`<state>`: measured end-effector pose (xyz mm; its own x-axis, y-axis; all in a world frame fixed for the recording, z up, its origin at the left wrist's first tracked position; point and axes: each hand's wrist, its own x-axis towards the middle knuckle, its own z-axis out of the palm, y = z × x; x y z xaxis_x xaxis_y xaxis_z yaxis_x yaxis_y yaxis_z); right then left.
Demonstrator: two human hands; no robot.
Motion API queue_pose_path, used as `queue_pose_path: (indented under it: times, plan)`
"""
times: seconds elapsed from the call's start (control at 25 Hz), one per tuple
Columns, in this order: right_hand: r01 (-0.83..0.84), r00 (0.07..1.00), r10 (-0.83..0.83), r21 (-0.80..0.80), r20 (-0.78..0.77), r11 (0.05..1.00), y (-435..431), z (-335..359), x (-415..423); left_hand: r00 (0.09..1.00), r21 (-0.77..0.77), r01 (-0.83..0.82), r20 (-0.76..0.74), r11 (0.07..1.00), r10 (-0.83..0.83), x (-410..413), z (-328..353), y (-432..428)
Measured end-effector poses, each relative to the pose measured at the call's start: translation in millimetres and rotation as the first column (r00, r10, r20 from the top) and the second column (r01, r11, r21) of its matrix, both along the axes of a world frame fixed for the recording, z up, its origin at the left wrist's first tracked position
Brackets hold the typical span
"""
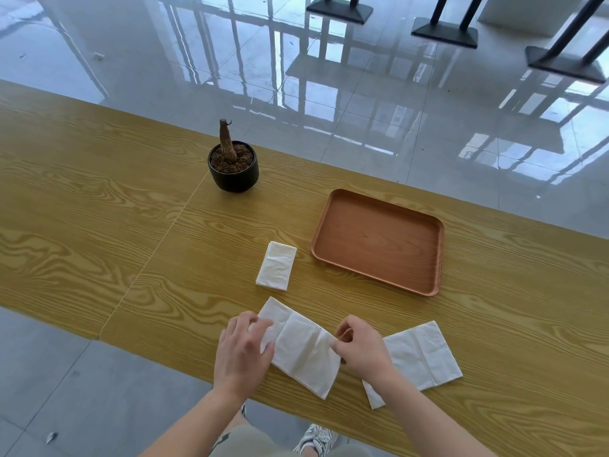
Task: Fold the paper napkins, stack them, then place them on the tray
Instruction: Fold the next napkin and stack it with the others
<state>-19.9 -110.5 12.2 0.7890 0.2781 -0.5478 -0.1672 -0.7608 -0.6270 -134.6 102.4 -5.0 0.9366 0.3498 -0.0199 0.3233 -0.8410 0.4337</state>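
A white paper napkin point(301, 346) lies half-folded on the wooden table near its front edge. My left hand point(242, 352) grips its left end and my right hand point(361, 349) pinches its right edge. A small folded napkin stack point(276, 266) rests farther back, just left of the brown tray point(379, 240), which holds nothing. Another flat napkin point(420, 356) lies to the right, partly hidden under my right wrist.
A black pot with a bare plant stump point(233, 166) stands at the back of the table point(99, 206). A seam runs diagonally across the tabletop. Beyond the far edge is glossy tiled floor with black table bases point(445, 33).
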Motion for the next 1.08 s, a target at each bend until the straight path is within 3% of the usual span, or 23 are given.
queue_pose_path:
  times: [0.12, 0.24, 0.36, 0.44, 0.56, 0.68, 0.76, 1.08]
  plan:
    - [0.270, 0.947, -0.225, 0.192, -0.230, 0.944, -4, 5, -8, 0.979, -0.106, 0.189, 0.098, 0.976, -0.178, -12, 9, -21]
    - [0.379, 0.897, -0.281, 0.266, -0.342, 0.886, -2, 10, -16, 0.951, -0.075, 0.308, -0.002, 0.948, -0.309, -28, 10, -52]
    - [0.383, 0.882, -0.249, 0.301, -0.400, 0.873, 1, 12, -18, 0.972, -0.082, 0.213, -0.083, 0.974, -0.220, -41, 6, -67]
    - [0.346, 0.893, -0.199, 0.334, -0.403, 0.877, 3, 14, -15, 0.994, -0.210, 0.092, -0.044, 0.973, -0.104, -44, 5, -68]
    - [0.254, 0.923, -0.121, 0.344, -0.365, 0.904, 3, 14, -5, 0.994, -0.381, -0.111, -0.065, 0.918, 0.093, -39, 5, -65]
    - [-0.107, 0.982, 0.129, 0.162, -0.135, 0.981, 7, 6, 7, 0.981, -0.438, -0.194, -0.076, 0.878, 0.179, -33, 5, -62]
    - [-0.266, 0.964, 0.267, 0.051, -0.009, 0.963, 15, 2, 13, 0.978, -0.467, -0.207, -0.075, 0.860, 0.195, -32, 2, -58]
    - [-0.267, 0.956, 0.271, -0.049, 0.108, 0.962, 37, -16, 15, 0.880, -0.547, -0.466, -0.208, 0.695, 0.426, -21, -5, -42]
